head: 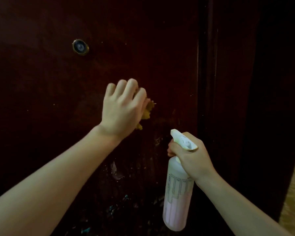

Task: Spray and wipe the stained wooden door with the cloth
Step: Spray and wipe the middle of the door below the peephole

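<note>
A: Yellow crumpled cloth sits under the left hand, bunched in the curled fingers and pressed against the dark red-brown wooden door; only a scrap shows past the thumb side. Right hand is wrapped round the neck of the translucent plastic spray bottle with pinkish liquid, fingers at the trigger, white nozzle pointing up and left, towards the cloth hand

B: Stains?

A: Pale smears and teal flecks lie below the left wrist and left of the bottle; faint scuffs just above the nozzle. Cloth is well above the worst of it

B: Risks, as I judge them: nozzle is aimed near the left hand, so a squeeze now could wet skin instead of wood. Cloth is mostly hidden in the palm, so little fabric meets the door and fingertips may rub bare

A: Agreed. Also the brass-rimmed round peephole, up and left of the cloth hand, could take spray if wiping drifts upward. Excess liquid may run down the panel and streak

B: Noted; lower patch probably untreated
</note>
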Demonstrator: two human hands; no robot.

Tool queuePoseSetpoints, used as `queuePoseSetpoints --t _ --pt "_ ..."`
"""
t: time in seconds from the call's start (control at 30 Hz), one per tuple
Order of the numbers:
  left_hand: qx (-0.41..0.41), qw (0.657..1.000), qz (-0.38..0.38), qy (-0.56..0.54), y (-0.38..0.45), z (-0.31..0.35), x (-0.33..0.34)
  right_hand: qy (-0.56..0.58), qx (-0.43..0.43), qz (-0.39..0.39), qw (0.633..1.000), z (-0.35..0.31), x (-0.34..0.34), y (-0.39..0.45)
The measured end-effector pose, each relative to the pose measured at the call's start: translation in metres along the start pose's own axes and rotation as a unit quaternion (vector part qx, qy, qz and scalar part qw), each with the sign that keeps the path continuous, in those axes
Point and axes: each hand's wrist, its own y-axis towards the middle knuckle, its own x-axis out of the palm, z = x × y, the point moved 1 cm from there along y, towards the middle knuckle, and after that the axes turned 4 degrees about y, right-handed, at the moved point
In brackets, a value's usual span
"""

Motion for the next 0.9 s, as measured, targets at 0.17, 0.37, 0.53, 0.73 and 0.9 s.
queuePoseSetpoints --t 0.17,0.37,0.53,0.73,0.9 --pt "0.099 0.992 -0.033 -0.076 -0.055 0.052 0.010 -0.015 0.009 0.004 1.000 0.006 -0.006 0.000" --pt "0.128 0.990 -0.047 -0.045 -0.042 0.040 0.005 -0.021 0.006 -0.018 1.000 0.007 -0.014 0.002" --pt "0.045 0.999 -0.002 0.001 -0.004 0.025 0.008 -0.008 -0.044 0.017 0.999 -0.007 -0.018 0.012" --pt "0.161 0.984 -0.045 -0.066 -0.060 0.058 0.013 0.002 -0.024 0.045 0.999 -0.011 -0.026 0.019" --pt "0.113 0.993 -0.003 -0.039 -0.011 0.044 0.016 0.003 -0.045 0.044 0.998 -0.019 -0.034 0.025"
